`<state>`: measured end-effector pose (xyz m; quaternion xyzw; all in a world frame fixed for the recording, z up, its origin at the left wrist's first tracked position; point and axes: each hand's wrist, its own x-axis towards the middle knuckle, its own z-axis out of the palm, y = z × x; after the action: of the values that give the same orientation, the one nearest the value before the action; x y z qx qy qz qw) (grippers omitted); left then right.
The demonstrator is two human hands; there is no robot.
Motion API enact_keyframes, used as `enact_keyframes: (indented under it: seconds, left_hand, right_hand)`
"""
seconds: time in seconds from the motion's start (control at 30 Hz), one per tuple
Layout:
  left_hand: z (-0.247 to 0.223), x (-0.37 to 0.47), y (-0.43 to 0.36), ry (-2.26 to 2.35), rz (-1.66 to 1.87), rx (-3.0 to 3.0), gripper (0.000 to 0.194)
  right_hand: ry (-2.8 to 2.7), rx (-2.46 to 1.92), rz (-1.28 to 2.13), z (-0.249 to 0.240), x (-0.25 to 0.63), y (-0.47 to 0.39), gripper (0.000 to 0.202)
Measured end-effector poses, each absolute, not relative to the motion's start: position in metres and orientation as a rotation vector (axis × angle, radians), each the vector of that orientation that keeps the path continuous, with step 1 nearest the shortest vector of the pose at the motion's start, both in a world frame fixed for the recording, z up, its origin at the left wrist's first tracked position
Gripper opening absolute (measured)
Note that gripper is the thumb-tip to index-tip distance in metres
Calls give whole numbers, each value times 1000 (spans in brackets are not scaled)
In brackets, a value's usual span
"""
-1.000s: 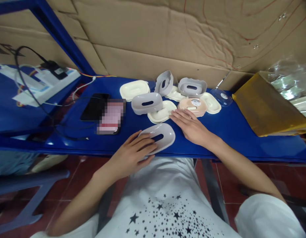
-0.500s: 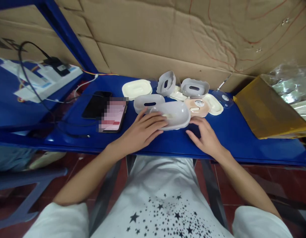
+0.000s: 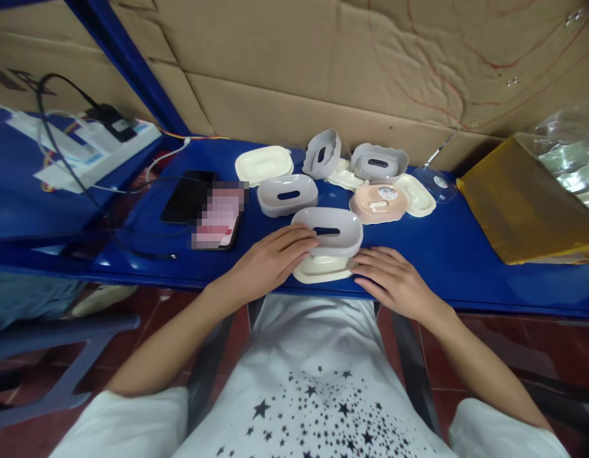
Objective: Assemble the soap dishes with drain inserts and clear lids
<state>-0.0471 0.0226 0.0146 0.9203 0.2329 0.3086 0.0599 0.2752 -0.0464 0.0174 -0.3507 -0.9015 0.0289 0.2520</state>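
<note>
An oval grey plastic soap dish with a slot in its floor sits tilted in front of me. My left hand grips its left side, fingers over the rim. Partly beneath its near side lies a cream plastic tray, close to the table's front edge. My right hand holds the right edge of that tray, its fingertips also near the grey dish. Just behind are another grey soap dish and a peach-coloured dish with a clear, stickered cover.
At the back stand wavy-rimmed grey dishes and cream pieces. Two phones and a power strip with cables lie left. A taped box of clear plastic stands right, before a cardboard wall on the blue table.
The grey dish has come down and toward me, its slot now showing. The cream tray under it is now plainly visible. My right hand has shifted nearer and onto the tray's edge.
</note>
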Motion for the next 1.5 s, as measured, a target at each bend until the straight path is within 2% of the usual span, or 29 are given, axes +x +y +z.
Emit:
enact_keyframes:
  seconds: [0.1,0.17,0.23,0.43,0.53,0.77,1.13,1.4,1.5]
  left_hand:
    - [13,-51,1,757,990,2781,34]
    - [13,-52,-10,760,1012,2801,37]
    - [14,-50,-16,723,1025,2837,38]
    - [12,-49,-5,521,1116,2878,31]
    - [15,-50,2,432,1107,2924,33]
    - [18,-48,8,403,885,3053,16]
    - [11,-50,9,389,857,3053,18]
    - [9,-47,5,410,784,3084,18]
    - [11,-46,8,416,784,3076,18]
  right_hand:
    - [-2272,-907,-42,17,283,-56,36]
    - [-2192,-922,-33,18,285,-54,54]
    - [-2234,-923,39,19,283,-47,61]
    - [-2311,-778,219,14,272,-28,40]
    - [-2312,-771,221,12,272,-27,38]
    - [-2375,-781,276,14,274,-28,38]
    - [-2468,-823,209,17,274,-35,46]
    - [-2544,-886,47,11,270,-37,36]
    - [-2541,-869,64,13,271,-38,39]
